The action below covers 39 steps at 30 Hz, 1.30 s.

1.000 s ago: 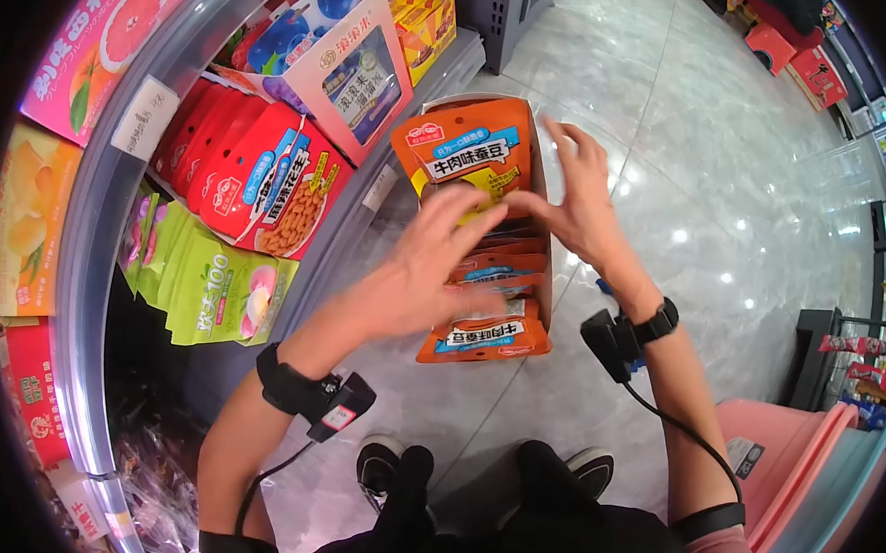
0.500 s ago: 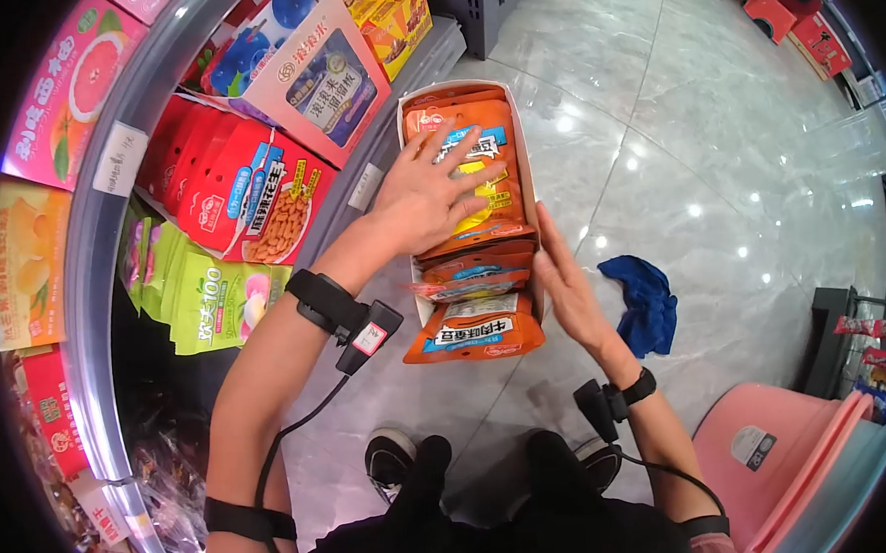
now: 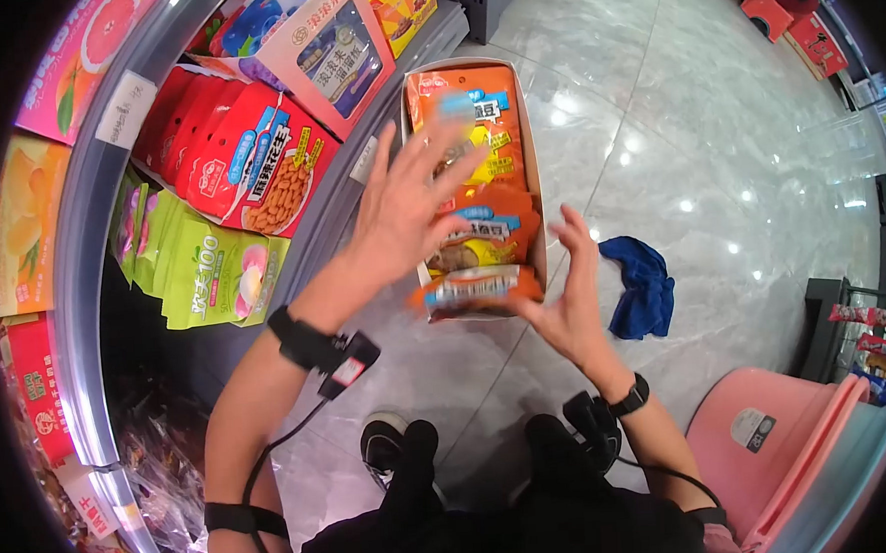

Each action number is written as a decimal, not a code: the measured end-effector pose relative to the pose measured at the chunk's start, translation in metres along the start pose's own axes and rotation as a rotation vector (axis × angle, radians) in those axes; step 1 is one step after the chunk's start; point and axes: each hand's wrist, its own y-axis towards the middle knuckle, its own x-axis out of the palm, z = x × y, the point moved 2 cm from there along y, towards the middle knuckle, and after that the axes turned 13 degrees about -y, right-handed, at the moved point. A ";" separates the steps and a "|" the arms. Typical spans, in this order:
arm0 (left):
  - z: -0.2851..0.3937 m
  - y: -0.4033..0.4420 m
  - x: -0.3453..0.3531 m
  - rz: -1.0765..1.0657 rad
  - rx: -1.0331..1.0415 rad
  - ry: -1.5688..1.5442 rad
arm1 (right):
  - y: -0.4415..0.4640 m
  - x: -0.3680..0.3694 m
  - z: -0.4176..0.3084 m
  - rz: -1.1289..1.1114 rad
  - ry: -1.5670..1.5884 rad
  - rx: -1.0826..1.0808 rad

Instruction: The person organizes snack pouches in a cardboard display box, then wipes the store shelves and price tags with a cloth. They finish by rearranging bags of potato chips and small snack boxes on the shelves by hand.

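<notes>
An open white-edged box (image 3: 531, 162) of orange snack packets (image 3: 502, 163) is in front of me, beside the shelf edge. My left hand (image 3: 404, 203) is over the box's left side, fingers spread and blurred, holding nothing. At the near right corner is my right hand (image 3: 570, 305), thumb and fingers apart, the thumb by the nearest packet (image 3: 479, 289). That packet leans at the near end and is slightly blurred. Other packets lie face up behind it.
Left shelf: red peanut packets (image 3: 247, 162), green packets (image 3: 213, 279) and a pink-white carton (image 3: 337, 67). A blue cloth (image 3: 642, 286) lies on the floor (image 3: 658, 175). Pink tubs (image 3: 762, 440) stand at lower right.
The near packets have shifted in the box and the front one no longer hangs out as far. My left hand has lifted off the packets; my right hand has moved off the box's side, its thumb spread.
</notes>
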 end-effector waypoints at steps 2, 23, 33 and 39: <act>-0.013 0.014 0.009 0.068 -0.069 -0.001 | 0.023 0.014 0.001 -0.029 0.144 0.124; 0.018 -0.003 0.043 -0.325 -0.114 0.056 | 0.000 0.046 0.014 -0.164 0.708 0.377; 0.020 -0.002 0.030 -0.361 -0.115 0.060 | -0.003 0.029 0.016 -0.306 0.912 0.304; 0.050 -0.058 -0.010 -0.106 -0.041 -0.140 | -0.034 0.023 0.012 -0.496 0.656 0.716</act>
